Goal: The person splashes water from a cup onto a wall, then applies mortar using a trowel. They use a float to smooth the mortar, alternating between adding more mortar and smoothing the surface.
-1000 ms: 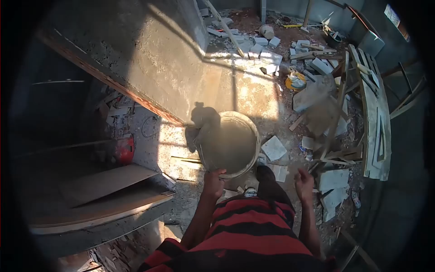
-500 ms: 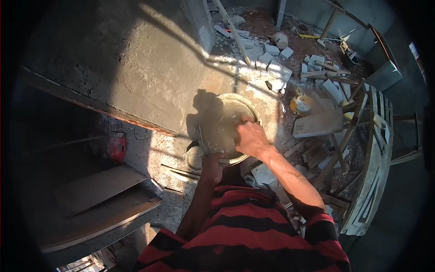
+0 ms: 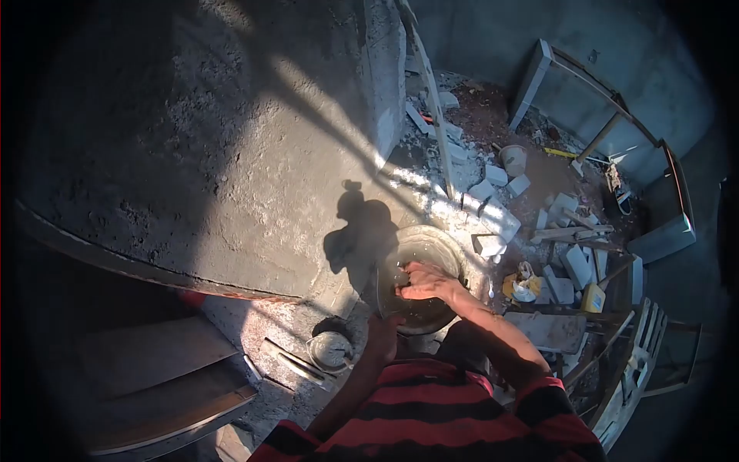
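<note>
A round basin (image 3: 454,245) with murky greyish contents is in front of my body, its upper rim in sunlight. My left hand (image 3: 384,333) grips the near-left edge of the basin, fingers closed at the rim. Reaching in from the right, my right hand (image 3: 428,282) is over the inside of the basin, its fingers apart and pointing left, with nothing seen in them. The fingertips are at the dark contents. Left of my left forearm, a small bucket (image 3: 329,351) with grey stuff in it stands on the floor.
A rough plastered wall (image 3: 254,177) rises at the left, with my shadow near its corner. White block pieces (image 3: 496,175), planks and rubble litter the floor to the right. A yellow container (image 3: 593,298) and a wooden pallet-like frame (image 3: 635,369) stand there. Boards (image 3: 169,354) lie at lower left.
The view has shifted, so the basin sits lower and further right. The small bucket, partly covered by the basin before, now shows fully. My right hand has moved from the basin's right side further inside.
</note>
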### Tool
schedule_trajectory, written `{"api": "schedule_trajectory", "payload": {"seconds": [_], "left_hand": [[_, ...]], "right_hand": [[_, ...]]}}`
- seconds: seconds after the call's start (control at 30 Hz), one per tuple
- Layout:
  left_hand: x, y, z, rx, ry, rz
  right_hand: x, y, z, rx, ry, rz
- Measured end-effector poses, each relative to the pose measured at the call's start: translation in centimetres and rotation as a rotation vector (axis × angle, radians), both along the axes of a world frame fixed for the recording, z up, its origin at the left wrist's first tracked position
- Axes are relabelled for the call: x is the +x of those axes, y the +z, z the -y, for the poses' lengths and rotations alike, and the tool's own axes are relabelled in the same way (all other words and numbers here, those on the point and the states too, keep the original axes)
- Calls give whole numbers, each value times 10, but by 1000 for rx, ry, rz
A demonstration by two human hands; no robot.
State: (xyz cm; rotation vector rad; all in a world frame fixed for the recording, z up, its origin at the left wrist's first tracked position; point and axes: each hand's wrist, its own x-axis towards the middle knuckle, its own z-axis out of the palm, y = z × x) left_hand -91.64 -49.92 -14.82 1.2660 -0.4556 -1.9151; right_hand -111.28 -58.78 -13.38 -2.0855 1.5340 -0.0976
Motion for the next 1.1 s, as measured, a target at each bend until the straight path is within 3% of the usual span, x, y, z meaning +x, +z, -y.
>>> {"api": "schedule_trajectory", "payload": {"seconds": [0.07, 0.23, 0.3, 0.43, 0.5, 0.57, 0.63, 0.67, 0.77, 0.8, 0.9, 1.0, 1.1], "left_hand": [[-15, 3, 29, -1, 2, -11], [-52, -10, 92, -44, -6, 116], [-74, 8, 113, 2, 22, 129], [-137, 22, 158, 98, 166, 106], [-176, 19, 174, 48, 317, 48], [-200, 19, 196, 3, 401, 44], [-224, 16, 211, 6, 428, 69], [-236, 24, 217, 4, 451, 87], [-265, 50, 236, 12, 482, 80], [-272, 42, 236, 3, 511, 86], [-288, 34, 246, -14, 563, 81], [-295, 44, 251, -4, 618, -3], [-291, 24, 236, -19, 610, -47]], "right_hand": [[-22, -24, 31, -155, 85, 132], [-73, -16, 91, -52, 167, 133], [-90, -13, 123, -56, 208, 102], [-113, 5, 205, -76, 319, 55], [-131, 31, 240, -65, 368, 156], [-156, 0, 271, -101, 439, 446], [-171, -85, 306, -92, 564, 664], [-185, -46, 309, 110, 478, 563], [-196, -4, 331, 324, 487, 599], [-198, 20, 329, 261, 484, 540], [-206, 6, 343, 252, 637, 524], [-211, 31, 346, 578, 336, 796], [-192, 97, 374, 650, 361, 912]]}}
